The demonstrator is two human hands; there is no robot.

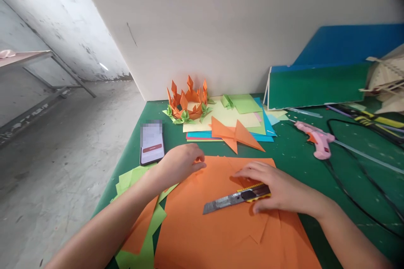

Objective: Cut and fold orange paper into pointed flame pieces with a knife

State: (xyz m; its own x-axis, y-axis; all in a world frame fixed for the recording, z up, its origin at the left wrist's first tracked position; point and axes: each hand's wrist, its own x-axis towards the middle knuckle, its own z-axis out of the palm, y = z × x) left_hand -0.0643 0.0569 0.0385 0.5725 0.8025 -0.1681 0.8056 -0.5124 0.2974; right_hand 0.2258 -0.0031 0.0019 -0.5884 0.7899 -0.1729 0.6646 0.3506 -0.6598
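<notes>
My left hand (pixel 180 162) rests on the far left edge of a large orange paper sheet (pixel 221 231), fingers curled down and pinching the paper's edge. My right hand (pixel 277 189) lies on the same sheet and grips a yellow-and-black utility knife (pixel 236 197), whose blade points left across the paper. The sheet lies on the green table (pixel 315 168) right in front of me.
A phone (pixel 152 147) lies left of my left hand. Behind are an orange folded-paper crown (pixel 187 103), a folded orange piece (pixel 235 134) and stacked coloured sheets (pixel 230 117). A pink glue gun (pixel 317 138) with cable lies right. Green paper scraps (pixel 142 176) sit at the left edge.
</notes>
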